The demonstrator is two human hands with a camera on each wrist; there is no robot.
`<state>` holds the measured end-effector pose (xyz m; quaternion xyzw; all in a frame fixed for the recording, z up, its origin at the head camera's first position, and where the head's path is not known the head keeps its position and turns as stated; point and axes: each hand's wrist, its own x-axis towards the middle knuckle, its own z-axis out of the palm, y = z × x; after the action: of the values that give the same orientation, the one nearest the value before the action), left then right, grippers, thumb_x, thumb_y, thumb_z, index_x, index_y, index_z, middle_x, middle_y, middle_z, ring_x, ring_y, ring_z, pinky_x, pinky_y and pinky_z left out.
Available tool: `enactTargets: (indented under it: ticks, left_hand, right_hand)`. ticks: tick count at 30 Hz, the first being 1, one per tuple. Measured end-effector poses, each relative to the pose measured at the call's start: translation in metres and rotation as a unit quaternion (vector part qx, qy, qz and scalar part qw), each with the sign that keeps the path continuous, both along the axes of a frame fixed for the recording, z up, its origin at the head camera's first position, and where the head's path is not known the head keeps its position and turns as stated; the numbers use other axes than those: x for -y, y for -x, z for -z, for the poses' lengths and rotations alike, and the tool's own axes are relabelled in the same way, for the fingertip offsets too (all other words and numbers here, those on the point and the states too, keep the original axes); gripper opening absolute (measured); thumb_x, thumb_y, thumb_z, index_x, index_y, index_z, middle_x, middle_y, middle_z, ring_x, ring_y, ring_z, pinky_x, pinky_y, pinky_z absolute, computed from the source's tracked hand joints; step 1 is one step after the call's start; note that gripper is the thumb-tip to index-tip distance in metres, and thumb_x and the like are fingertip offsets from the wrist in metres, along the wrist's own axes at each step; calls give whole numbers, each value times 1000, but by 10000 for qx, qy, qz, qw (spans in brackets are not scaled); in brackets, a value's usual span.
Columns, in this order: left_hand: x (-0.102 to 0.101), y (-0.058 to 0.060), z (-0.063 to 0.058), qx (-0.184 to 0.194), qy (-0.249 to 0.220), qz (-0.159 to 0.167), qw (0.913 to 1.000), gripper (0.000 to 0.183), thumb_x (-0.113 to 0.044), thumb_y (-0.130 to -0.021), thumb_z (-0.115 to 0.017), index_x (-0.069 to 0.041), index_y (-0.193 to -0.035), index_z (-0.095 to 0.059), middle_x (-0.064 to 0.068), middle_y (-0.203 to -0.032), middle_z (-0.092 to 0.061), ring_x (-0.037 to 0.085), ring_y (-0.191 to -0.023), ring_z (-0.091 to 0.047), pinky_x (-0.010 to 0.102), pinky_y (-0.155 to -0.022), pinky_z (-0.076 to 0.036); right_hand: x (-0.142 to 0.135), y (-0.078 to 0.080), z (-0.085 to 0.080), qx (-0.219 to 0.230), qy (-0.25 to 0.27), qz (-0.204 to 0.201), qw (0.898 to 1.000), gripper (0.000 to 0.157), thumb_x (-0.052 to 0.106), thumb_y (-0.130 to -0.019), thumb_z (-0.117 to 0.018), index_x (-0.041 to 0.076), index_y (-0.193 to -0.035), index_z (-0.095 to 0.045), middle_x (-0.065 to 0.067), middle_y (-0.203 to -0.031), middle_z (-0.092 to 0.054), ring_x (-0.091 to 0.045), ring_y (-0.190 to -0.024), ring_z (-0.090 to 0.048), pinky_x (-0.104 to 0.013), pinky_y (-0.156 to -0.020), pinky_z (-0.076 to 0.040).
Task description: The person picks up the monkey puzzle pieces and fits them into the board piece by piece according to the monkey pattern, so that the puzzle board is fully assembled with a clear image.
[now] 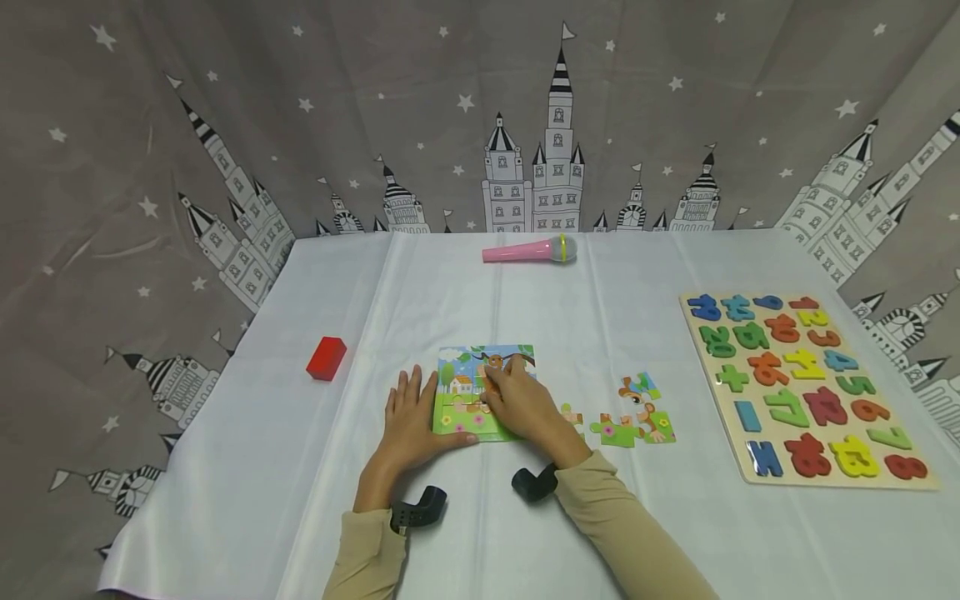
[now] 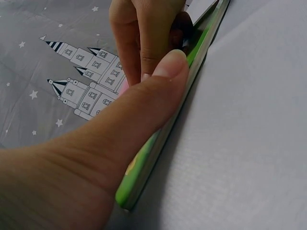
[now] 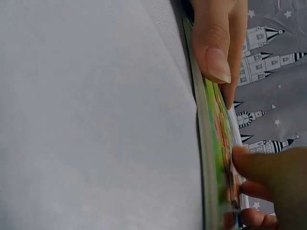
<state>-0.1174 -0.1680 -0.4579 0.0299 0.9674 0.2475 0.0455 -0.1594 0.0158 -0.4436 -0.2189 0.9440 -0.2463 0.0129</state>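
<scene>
A picture puzzle in a flat tray (image 1: 457, 422) lies on the white cloth, showing a house, flowers and an animal. My left hand (image 1: 411, 421) rests at its left side, fingers straight and spread, the thumb (image 2: 168, 72) lying over the near edge. Over the right part of the puzzle, my right hand (image 1: 521, 404) has curled fingers and pinches a puzzle piece (image 2: 200, 10), which tilts up from the tray in the left wrist view. Most of that piece is hidden by the hand. Loose puzzle pieces (image 1: 618, 432) lie to the right, one partly behind my right wrist.
On the right lies a wooden board (image 1: 757, 396) with colourful numbers and shapes. A pink toy microphone (image 1: 525, 251) lies at the back. The red block (image 1: 326, 358) sits on the left. Behind the table hangs a grey castle-print curtain (image 1: 420, 100).
</scene>
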Motion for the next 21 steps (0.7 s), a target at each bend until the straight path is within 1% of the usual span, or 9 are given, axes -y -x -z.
enactTargets:
  ticks: [4,9,13,16,20,21]
  left_hand:
    - [0,0,-1,67,12,9,10000,112,-59,-62,-72,-4,-144,-18,20,-152,-4,37,-140,4,54,-113,-2]
    - [0,0,-2,117,17,37,9999,113,-60,-63,-71,-4,-145,-17,20,-152,-2,37,-140,6,54,-113,-1]
    - [0,0,-2,28,9,29,10000,112,-58,-62,-72,-3,-144,-19,21,-152,-5,38,-140,3,55,-112,-2]
    - [0,0,-2,46,10,17,10000,112,-58,-62,-72,-3,-144,-19,21,-152,-4,38,-140,4,54,-113,-2]
    - [0,0,-1,74,-14,6,10000,112,-57,-62,-73,-3,-144,-19,21,-152,-3,37,-140,5,54,-113,-1]
    - [0,0,-1,71,-23,8,10000,112,-57,-62,-73,-3,-144,-19,21,-152,-3,38,-140,5,54,-113,-1]
  right_hand:
    - [-1,0,1,0,140,25,9999,52,36,-86,-59,4,-127,-52,-9,-94,-43,-15,-65,-47,-28,-56,-44]
    - [-3,-2,-3,80,164,22,9998,53,36,-85,-61,7,-128,-51,-9,-98,-45,-14,-66,-47,-26,-55,-41]
    - [-8,-4,-11,-140,87,-42,9999,51,33,-85,-61,7,-127,-52,-12,-105,-52,-16,-68,-53,-28,-57,-45]
    - [-15,-4,-17,-199,1,-31,9998,45,32,-85,-61,7,-123,-57,-13,-109,-56,-22,-79,-59,-35,-67,-49]
    - [-31,-1,-21,-2,-17,74,10000,36,32,-86,-61,9,-113,-64,-9,-108,-62,-25,-96,-59,-43,-79,-47]
    - [-37,0,-21,54,34,129,9999,34,32,-86,-61,9,-110,-65,-8,-107,-63,-25,-97,-59,-44,-81,-47]
